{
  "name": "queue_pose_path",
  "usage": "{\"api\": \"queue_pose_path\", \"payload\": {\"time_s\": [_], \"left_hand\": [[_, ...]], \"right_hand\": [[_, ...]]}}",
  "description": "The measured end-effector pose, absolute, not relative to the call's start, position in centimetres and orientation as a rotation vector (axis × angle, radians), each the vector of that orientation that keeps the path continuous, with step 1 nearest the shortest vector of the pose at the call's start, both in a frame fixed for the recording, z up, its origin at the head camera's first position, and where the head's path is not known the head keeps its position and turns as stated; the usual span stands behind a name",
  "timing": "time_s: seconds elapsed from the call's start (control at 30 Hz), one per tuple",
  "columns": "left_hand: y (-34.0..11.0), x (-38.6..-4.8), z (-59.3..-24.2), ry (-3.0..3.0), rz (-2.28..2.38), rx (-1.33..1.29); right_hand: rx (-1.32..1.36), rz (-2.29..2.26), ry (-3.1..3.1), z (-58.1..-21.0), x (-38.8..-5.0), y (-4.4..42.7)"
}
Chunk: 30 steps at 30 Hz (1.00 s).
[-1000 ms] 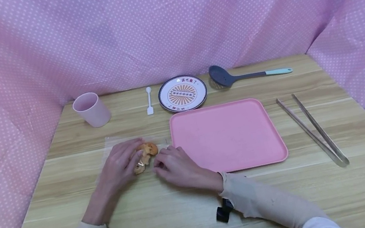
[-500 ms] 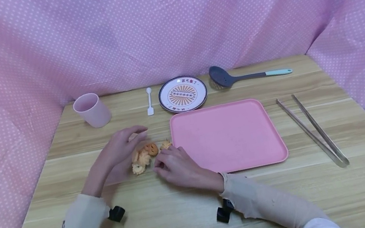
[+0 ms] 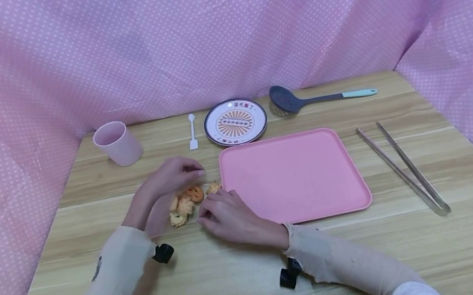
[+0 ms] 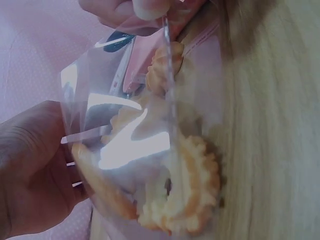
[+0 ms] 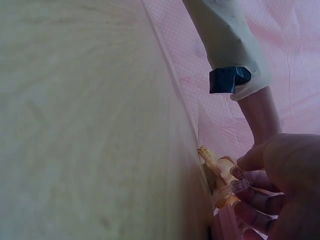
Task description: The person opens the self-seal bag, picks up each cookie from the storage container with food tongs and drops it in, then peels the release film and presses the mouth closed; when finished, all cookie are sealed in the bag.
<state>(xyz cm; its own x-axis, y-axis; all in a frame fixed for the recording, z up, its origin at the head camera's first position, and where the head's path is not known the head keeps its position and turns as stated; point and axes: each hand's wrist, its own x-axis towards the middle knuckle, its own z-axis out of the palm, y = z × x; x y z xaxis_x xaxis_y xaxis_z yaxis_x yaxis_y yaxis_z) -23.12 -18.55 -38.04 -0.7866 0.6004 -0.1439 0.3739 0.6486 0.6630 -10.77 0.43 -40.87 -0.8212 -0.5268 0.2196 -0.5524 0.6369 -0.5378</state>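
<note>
A clear plastic bag [image 4: 145, 120] with several cookies [image 3: 184, 207] inside lies on the wooden table, left of the pink tray. One end of its film stands raised below my left wrist. My left hand [image 3: 175, 174] hovers over the bag's far side, fingers bent towards the right; in the left wrist view the hand is partly behind the film, so its fingertips' hold is hidden. My right hand [image 3: 232, 217] pinches the bag's right end beside the tray's left edge. Film shows between its fingers [image 5: 252, 200] in the right wrist view.
The pink tray [image 3: 294, 179] stands right of the bag. Behind are a pink cup [image 3: 119, 146], a small white spoon [image 3: 192, 131], a patterned plate [image 3: 235, 122] and a dark ladle [image 3: 304, 101] with a mint handle end. Metal tongs [image 3: 404, 170] lie at the right.
My left hand has moved from the cookies' left side up and to the right, and the bag's left film has lifted off the table. My right hand has stayed in place.
</note>
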Motion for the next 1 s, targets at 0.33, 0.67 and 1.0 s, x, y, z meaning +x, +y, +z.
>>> {"api": "queue_pose_path", "payload": {"time_s": [0.33, 0.67, 1.0], "left_hand": [[-17.7, -23.4, -38.4, 2.429, 0.875, 0.721], [-17.4, -23.2, -38.5, 2.414, 0.909, 0.713], [-17.3, -23.1, -38.9, 2.440, 0.988, 0.706]], "right_hand": [[0.933, 0.903, -2.822, -40.9, -10.7, 0.3], [0.909, 0.841, -2.839, -40.7, -10.5, 0.2], [0.893, 0.831, -2.846, -40.5, -10.4, 0.2]]}}
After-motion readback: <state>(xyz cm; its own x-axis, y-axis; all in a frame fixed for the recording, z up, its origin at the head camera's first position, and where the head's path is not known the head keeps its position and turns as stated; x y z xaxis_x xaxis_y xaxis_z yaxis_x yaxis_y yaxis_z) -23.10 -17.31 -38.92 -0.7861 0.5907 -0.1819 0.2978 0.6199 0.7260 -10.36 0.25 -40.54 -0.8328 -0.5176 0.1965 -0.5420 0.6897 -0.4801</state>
